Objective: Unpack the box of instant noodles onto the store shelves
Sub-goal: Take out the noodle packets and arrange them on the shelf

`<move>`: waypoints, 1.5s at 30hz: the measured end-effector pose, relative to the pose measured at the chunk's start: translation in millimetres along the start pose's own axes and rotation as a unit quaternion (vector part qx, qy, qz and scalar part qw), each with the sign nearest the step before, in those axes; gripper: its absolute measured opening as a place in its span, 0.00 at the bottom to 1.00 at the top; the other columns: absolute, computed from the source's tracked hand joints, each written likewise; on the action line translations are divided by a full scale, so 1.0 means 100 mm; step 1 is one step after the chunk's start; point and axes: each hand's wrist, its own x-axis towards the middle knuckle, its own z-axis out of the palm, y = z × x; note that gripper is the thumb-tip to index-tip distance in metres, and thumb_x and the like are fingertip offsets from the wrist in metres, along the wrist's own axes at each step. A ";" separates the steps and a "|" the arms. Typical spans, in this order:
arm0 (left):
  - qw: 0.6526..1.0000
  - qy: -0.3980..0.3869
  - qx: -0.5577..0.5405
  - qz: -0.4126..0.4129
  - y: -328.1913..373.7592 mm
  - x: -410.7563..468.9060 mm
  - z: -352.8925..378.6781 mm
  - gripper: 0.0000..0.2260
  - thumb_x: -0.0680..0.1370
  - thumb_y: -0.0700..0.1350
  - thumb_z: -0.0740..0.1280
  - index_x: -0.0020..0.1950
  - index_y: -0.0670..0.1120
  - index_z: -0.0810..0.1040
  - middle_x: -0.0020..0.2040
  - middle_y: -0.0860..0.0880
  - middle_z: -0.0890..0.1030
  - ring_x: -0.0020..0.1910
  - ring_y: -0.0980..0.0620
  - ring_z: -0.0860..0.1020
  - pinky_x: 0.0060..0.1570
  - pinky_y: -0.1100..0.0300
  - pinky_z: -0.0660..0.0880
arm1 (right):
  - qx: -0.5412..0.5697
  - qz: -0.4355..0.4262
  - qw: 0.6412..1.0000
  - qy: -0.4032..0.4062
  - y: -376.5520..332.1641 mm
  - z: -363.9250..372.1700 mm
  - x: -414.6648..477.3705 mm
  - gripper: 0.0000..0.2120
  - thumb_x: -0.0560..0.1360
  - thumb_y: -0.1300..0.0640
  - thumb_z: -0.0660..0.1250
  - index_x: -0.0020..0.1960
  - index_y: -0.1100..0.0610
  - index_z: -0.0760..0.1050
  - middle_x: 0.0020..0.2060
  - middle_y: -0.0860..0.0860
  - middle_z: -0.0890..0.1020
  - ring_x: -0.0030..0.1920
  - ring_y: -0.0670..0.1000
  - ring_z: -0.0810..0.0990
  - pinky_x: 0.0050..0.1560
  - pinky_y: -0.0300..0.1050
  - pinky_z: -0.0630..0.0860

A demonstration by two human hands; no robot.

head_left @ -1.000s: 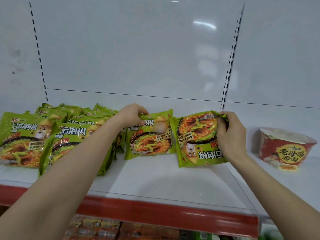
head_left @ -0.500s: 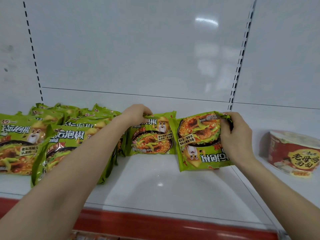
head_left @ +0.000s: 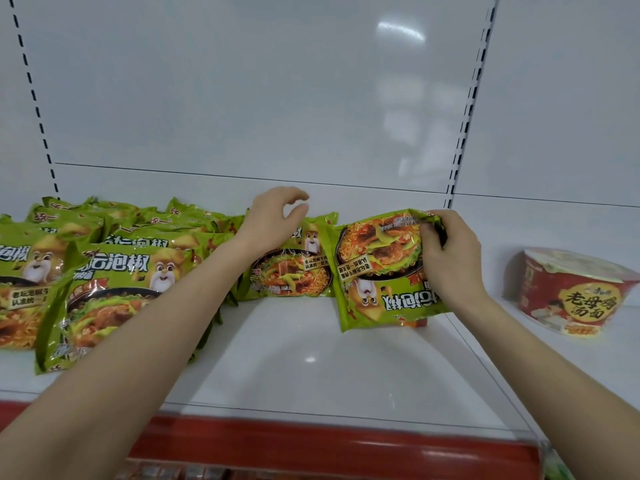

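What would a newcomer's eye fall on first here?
The upside-down green noodle packet at mid-shelf, gripped at its top corner by the right hand. The left hand hovers, holding nothing, above an upright packet beside it. A lone red noodle bowl sits at far right.

The right hand [head_left: 450,261] grips the top corner of an upside-down noodle packet [head_left: 377,271] resting on the white shelf [head_left: 311,368]; the left hand [head_left: 277,220], fingers loosely curled and holding nothing, hangs above a leaning packet [head_left: 291,271]; stacked green packets [head_left: 114,271] fill the left; a red noodle bowl [head_left: 575,292] sits on the right.
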 end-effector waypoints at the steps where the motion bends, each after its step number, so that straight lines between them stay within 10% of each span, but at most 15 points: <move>1: 0.999 -0.001 -0.051 0.000 0.12 -0.05 -0.04 0.14 0.78 0.48 0.63 0.63 0.46 0.75 0.60 0.50 0.78 0.59 0.56 0.74 0.56 0.67 0.66 | 0.005 -0.006 1.000 -0.006 -0.02 0.02 0.00 0.09 0.79 0.60 0.57 0.56 0.58 0.74 0.45 0.46 0.75 0.47 0.47 0.72 0.41 0.29 0.65; 6: 0.980 -0.167 -0.104 -0.010 0.54 -0.22 -0.20 0.28 0.69 0.55 0.73 0.67 0.52 0.70 0.57 0.58 0.75 0.57 0.62 0.74 0.54 0.72 0.68 | 0.035 -0.094 0.993 -0.056 -0.26 0.10 0.01 0.08 0.79 0.61 0.59 0.55 0.58 0.75 0.45 0.45 0.76 0.45 0.43 0.72 0.43 0.22 0.64; 10: 0.982 -0.173 -0.074 -0.013 0.61 -0.29 -0.28 0.12 0.71 0.48 0.72 0.52 0.49 0.78 0.44 0.56 0.79 0.45 0.57 0.78 0.45 0.64 0.74 | 0.047 -0.148 0.983 -0.094 -0.44 0.18 0.01 0.09 0.78 0.61 0.59 0.56 0.60 0.74 0.46 0.46 0.75 0.47 0.45 0.72 0.44 0.26 0.65; 15: 0.983 -0.038 -0.137 -0.112 0.43 -0.50 -0.38 0.05 0.73 0.42 0.71 0.48 0.46 0.78 0.41 0.50 0.80 0.43 0.51 0.79 0.46 0.56 0.76 | 0.142 -0.061 0.986 -0.056 -0.45 0.17 0.05 0.15 0.77 0.53 0.63 0.62 0.57 0.70 0.53 0.46 0.75 0.52 0.43 0.74 0.53 0.35 0.71; 24: 0.804 0.215 -0.472 -0.291 0.43 -0.77 -0.17 0.02 0.76 0.41 0.67 0.47 0.47 0.77 0.52 0.43 0.81 0.53 0.44 0.80 0.56 0.44 0.76 | 0.286 0.128 0.921 -0.230 -0.31 0.54 -0.09 0.19 0.73 0.49 0.68 0.61 0.56 0.71 0.54 0.55 0.81 0.46 0.47 0.81 0.46 0.40 0.79; 27: 0.838 0.201 -0.407 -0.303 0.34 -0.87 -0.16 0.04 0.76 0.48 0.67 0.48 0.48 0.76 0.51 0.44 0.82 0.52 0.45 0.80 0.56 0.45 0.76 | 0.285 0.106 0.922 -0.239 -0.33 0.61 -0.04 0.12 0.73 0.51 0.69 0.54 0.54 0.75 0.51 0.56 0.82 0.47 0.52 0.82 0.51 0.50 0.80; 31: 0.977 0.018 -0.010 -0.211 0.23 -1.23 -0.28 0.16 0.78 0.53 0.62 0.54 0.42 0.78 0.50 0.45 0.81 0.49 0.47 0.78 0.47 0.58 0.72 | 0.225 0.020 0.949 -0.221 -0.38 0.66 0.16 0.08 0.74 0.56 0.68 0.52 0.55 0.77 0.51 0.59 0.81 0.46 0.51 0.79 0.50 0.50 0.76; 37: 0.955 -0.159 0.201 -0.149 0.21 -1.70 -0.31 0.21 0.78 0.61 0.56 0.51 0.49 0.83 0.46 0.49 0.84 0.45 0.49 0.80 0.39 0.61 0.72 | -0.037 -0.147 0.950 -0.273 -0.45 0.82 0.36 0.14 0.76 0.52 0.64 0.59 0.57 0.77 0.57 0.54 0.80 0.59 0.55 0.75 0.56 0.45 0.68; 45: 0.969 -0.118 0.174 -0.132 0.18 -1.79 -0.27 0.29 0.73 0.63 0.52 0.34 0.41 0.79 0.30 0.41 0.78 0.32 0.44 0.75 0.29 0.60 0.66 | -0.205 -0.181 0.919 -0.284 -0.54 0.87 0.46 0.12 0.77 0.51 0.61 0.58 0.52 0.77 0.56 0.54 0.80 0.58 0.58 0.75 0.46 0.45 0.65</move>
